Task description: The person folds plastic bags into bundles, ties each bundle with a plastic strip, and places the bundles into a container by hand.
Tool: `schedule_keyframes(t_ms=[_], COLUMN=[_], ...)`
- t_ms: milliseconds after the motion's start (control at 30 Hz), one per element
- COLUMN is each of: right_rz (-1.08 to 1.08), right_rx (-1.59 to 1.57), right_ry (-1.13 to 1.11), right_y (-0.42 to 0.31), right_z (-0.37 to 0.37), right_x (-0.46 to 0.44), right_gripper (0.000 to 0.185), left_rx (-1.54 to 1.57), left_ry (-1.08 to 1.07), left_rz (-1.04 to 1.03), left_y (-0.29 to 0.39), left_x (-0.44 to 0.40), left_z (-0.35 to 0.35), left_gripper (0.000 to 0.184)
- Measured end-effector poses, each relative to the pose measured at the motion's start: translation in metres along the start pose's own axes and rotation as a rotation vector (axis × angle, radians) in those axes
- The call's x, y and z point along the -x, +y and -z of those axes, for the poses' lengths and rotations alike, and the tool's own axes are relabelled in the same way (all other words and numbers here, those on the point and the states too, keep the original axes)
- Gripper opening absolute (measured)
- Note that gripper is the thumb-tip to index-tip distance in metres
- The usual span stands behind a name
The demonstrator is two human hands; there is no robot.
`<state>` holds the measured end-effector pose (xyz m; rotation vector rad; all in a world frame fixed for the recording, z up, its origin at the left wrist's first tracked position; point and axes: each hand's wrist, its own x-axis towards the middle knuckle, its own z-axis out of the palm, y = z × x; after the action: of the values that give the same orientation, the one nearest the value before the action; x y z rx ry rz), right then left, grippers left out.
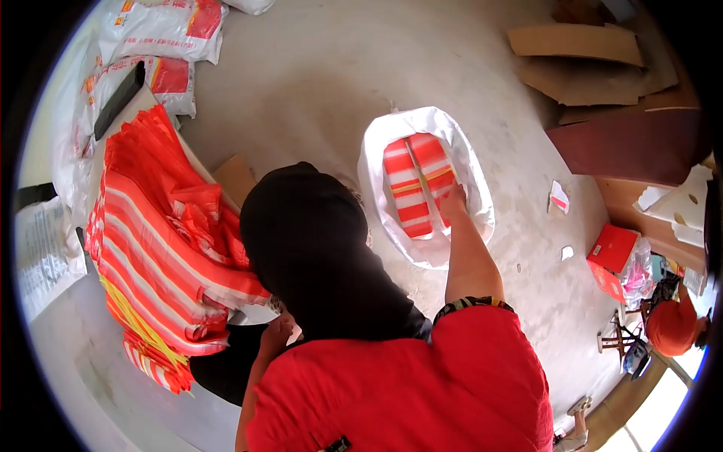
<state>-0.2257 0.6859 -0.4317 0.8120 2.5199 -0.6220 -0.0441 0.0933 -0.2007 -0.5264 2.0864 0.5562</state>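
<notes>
My right hand (pixel 450 203) reaches down into an open white sack (pixel 370 188) on the floor. It is at the edge of the right-hand folded bundle of striped plastic bags (pixel 431 154), its fingers partly hidden. Beside that bundle lies a second red-and-white striped bundle (pixel 407 197). My left hand (pixel 279 331) is low by my black-clad leg (pixel 301 218), with curled fingers; what they hold is hidden. A large heap of red, white and yellow striped plastic bags (pixel 162 241) lies to my left, close to that hand.
Printed white sacks (pixel 162 30) are piled at the upper left. Flattened cardboard (pixel 580 49) lies at the upper right, by a dark red panel (pixel 625 147). A red box (pixel 611 248) stands at the right, near a person in orange (pixel 672 328). Paper scraps (pixel 559 197) lie on the floor.
</notes>
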Motion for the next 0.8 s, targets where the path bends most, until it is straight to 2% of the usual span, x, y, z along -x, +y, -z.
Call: schedule_keyframes(t_ms=[100,167,233,300,333,367,467,567,667,700,767,800], right_rz=[-0.015,-0.009,0.09,0.056,-0.023,-0.104,-0.119,-0.073,0.297,0.305,0.49,0.668], right_rx=[-0.103,-0.143,0.102,0.097,-0.033,-0.161,-0.142,-0.247,0.237,0.155,0.159,0.248], right_ry=[-0.074,-0.094,-0.127,-0.124,-0.106,-0.093,-0.063,0.041,0.236,0.034,-0.203,-0.238], right_y=[0.004,0.008,0.003,0.002,0.0,0.001,0.0,-0.008,-0.048,-0.052,-0.057,-0.053], right_z=[0.009,0.011,0.017,0.018,0.016,0.012,0.006,0.004,0.017,0.007,-0.02,-0.038], right_x=[-0.011,-0.019,-0.016,-0.014,-0.014,-0.012,-0.009,-0.003,0.044,0.048,0.057,0.065], right_gripper=[0.07,0.072,0.074,0.075,0.076,0.076,0.074,0.059,0.045,0.043,0.043,0.043], left_rx=[0.039,-0.055,-0.018,-0.057,-0.118,-0.122,-0.145,-0.061,0.04,0.071,0.097,0.112], left_ry=[-0.03,-0.041,-0.019,-0.034,-0.001,-0.011,-0.039,-0.029,-0.053,-0.068,-0.063,-0.059], left_rz=[0.05,0.047,0.043,0.017,-0.153,-0.123,-0.02,-0.002,-0.019,-0.026,-0.053,-0.067], left_y=[-0.029,-0.047,-0.05,-0.065,-0.083,-0.08,-0.025,0.001,0.031,0.035,0.029,0.024], left_x=[-0.006,-0.011,-0.012,-0.027,-0.04,-0.035,-0.014,-0.001,0.013,0.017,0.014,0.011], left_z=[-0.01,-0.014,-0.021,-0.034,-0.044,-0.042,-0.018,-0.004,0.007,0.008,0.005,0.002], left_gripper=[0.046,0.046,0.044,0.045,0.046,0.046,0.046,0.045,0.044,0.044,0.043,0.042])
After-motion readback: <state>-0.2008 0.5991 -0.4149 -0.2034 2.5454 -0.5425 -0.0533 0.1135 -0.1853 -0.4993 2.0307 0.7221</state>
